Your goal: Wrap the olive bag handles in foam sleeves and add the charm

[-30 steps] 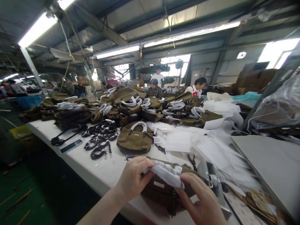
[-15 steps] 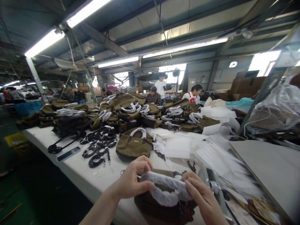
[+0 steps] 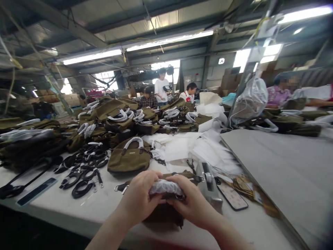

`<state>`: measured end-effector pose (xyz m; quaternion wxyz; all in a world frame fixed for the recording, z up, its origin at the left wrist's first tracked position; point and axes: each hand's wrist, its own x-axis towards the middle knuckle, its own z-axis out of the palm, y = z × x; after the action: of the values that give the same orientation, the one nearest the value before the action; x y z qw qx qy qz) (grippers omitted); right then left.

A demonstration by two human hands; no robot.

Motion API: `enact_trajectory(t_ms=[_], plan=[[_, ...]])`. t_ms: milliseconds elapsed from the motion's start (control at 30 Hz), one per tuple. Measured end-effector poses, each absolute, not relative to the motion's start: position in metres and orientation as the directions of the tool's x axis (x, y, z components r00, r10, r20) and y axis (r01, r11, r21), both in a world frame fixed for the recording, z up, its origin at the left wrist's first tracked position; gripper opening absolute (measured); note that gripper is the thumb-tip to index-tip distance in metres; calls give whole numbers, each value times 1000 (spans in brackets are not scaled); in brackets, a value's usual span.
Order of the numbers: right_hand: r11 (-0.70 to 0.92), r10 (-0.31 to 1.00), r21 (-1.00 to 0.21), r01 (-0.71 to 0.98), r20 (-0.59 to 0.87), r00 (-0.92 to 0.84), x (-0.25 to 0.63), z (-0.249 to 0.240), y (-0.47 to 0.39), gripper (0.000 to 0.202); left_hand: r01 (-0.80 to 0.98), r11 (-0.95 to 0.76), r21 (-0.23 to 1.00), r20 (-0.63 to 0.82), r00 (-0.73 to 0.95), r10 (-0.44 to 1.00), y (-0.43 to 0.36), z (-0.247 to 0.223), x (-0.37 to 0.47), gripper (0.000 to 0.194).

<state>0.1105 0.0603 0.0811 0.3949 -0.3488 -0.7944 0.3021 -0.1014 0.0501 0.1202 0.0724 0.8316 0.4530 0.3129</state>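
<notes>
A dark olive handbag (image 3: 162, 216) lies at the front edge of the table, mostly covered by my hands. Its handle (image 3: 166, 187) is wrapped in white, see-through film. My left hand (image 3: 142, 195) is closed around the handle's left end, thumb below and fingers over the top. At the right end my right hand (image 3: 191, 198) grips the same handle. Just beyond stands another olive handbag (image 3: 130, 158), upright, its single visible handle wrapped too. Black coiled straps (image 3: 82, 189) with metal clips lie to the left.
Behind is a heap of olive bags (image 3: 109, 113). White sheets (image 3: 179, 147) spread at centre right. A tape dispenser (image 3: 209, 185) and a phone (image 3: 232, 197) sit right of my hands; another phone (image 3: 36, 191) is at left. A grey board (image 3: 281, 166) fills the right. Several people work beyond.
My view has turned to the right. My hands have come closer together on the wrapped handle, which now looks gathered between them. A person in purple has come into view at right.
</notes>
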Motion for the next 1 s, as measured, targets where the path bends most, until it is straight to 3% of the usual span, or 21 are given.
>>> enact_trajectory(t_ms=[67,133,233,333,433,533,633,733,900,1000], plan=[[597,786,-733,325,455,-418,109,80,61,45,750,-571,335,481,385,788,49,118,-98,57],[616,774,-719,322,477,-416,109,79,60,48,760,-605,235,467,458,756,49,117,-95,72],[624,773,-712,324,498,-394,114,80,52,52,761,-612,216,327,534,780,53,121,-92,52],[616,787,-712,337,544,-291,127,80,42,47,734,-537,415,199,502,841,59,131,-94,39],[601,790,-709,369,597,-142,143,76,35,28,677,-465,570,270,380,885,63,135,-94,32],[574,792,-717,395,608,-46,158,68,36,9,655,-444,611,360,270,893,62,127,-81,31],[494,827,-724,481,562,-4,176,57,53,18,601,-453,659,334,306,892,57,115,-65,28],[297,894,-677,674,445,52,204,45,96,27,561,-494,664,357,342,869,49,114,-60,27],[53,944,-609,792,289,160,257,27,194,18,466,-538,702,360,420,833,37,127,-76,29],[-46,962,-564,824,197,189,277,14,227,22,439,-549,711,450,316,835,37,123,-86,34]])
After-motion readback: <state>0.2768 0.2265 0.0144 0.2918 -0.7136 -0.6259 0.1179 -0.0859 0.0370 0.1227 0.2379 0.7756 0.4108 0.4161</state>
